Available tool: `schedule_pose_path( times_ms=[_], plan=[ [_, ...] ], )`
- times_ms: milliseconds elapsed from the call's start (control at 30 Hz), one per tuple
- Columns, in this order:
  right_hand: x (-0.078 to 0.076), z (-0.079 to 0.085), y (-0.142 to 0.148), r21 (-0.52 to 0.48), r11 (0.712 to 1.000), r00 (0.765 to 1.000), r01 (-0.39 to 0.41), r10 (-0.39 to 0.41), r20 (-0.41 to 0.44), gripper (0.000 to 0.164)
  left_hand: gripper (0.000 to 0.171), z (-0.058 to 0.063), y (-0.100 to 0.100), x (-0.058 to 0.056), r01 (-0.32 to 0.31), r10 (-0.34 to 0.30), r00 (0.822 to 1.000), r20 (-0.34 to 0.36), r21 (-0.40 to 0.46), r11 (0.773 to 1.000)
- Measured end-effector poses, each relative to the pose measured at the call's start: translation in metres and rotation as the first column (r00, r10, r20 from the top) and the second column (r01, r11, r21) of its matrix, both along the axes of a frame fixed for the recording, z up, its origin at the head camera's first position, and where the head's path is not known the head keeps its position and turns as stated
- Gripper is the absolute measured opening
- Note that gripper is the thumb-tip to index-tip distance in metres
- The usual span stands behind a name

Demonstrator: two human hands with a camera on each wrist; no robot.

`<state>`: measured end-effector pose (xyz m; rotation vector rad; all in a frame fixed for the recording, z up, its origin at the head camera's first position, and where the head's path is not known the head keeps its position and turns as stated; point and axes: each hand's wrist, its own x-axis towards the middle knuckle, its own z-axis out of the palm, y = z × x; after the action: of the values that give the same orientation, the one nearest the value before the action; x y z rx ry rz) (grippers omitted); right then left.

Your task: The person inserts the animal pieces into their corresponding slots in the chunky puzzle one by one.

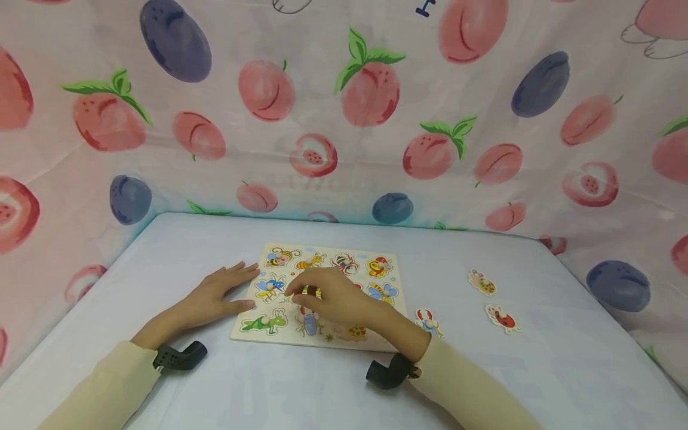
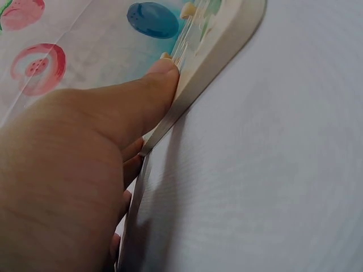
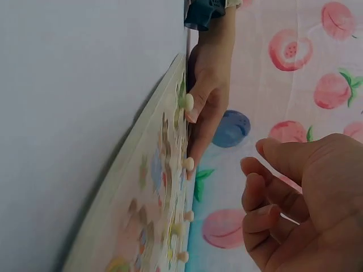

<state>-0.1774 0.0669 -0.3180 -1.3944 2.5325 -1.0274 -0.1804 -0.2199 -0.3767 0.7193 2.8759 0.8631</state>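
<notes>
A pale knobbed puzzle board (image 1: pixel 279 338) with colourful insect pictures lies on the table. My left hand (image 1: pixel 215 297) rests at its left edge, fingers extended; in the left wrist view the thumb (image 2: pixel 161 76) touches the board's rim. Over the board's middle hovers my right hand (image 1: pixel 338 295), thumb and fingers bent with a gap between them. Seen from the right wrist, that hand (image 3: pixel 312 198) holds nothing and is apart from the knobs. Below it shows a blue beetle picture (image 1: pixel 309 322). A green grasshopper piece (image 1: pixel 264 322) sits at the lower left.
Right of the board lie three loose pieces: a blue beetle with red pincers (image 1: pixel 428 322), a red ladybug (image 1: pixel 503 319) and a yellowish bug piece (image 1: pixel 481 282). A fruit-printed cloth (image 1: pixel 344 179) stands behind the white table (image 1: pixel 258 388).
</notes>
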Motion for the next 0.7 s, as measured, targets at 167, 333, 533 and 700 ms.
schedule_pose_path(
  times_ms=[167, 333, 533, 700],
  plan=[
    [0.003, -0.003, 0.024, -0.026, 0.999, 0.999, 0.043, -0.043, -0.007, 0.015, 0.075, -0.001, 0.001, 0.000, -0.004, 0.004, 1.000, 0.001, 0.001, 1.000],
    [0.007, -0.002, 0.050, -0.047, 0.995, 0.996, 0.087, -0.087, -0.002, 0.014, 0.076, 0.000, 0.000, 0.000, -0.007, 0.007, 1.000, 0.000, 0.002, 1.000],
    [0.012, -0.005, 0.081, -0.055, 0.988, 0.989, 0.144, -0.142, 0.025, 0.013, 0.076, -0.001, 0.000, 0.000, -0.007, 0.007, 1.000, -0.001, 0.002, 1.000],
    [0.018, -0.005, 0.106, -0.036, 0.977, 0.977, 0.208, -0.206, 0.047, 0.013, 0.076, 0.000, 0.001, 0.000, -0.006, 0.006, 1.000, 0.000, 0.004, 1.000]
  ],
)
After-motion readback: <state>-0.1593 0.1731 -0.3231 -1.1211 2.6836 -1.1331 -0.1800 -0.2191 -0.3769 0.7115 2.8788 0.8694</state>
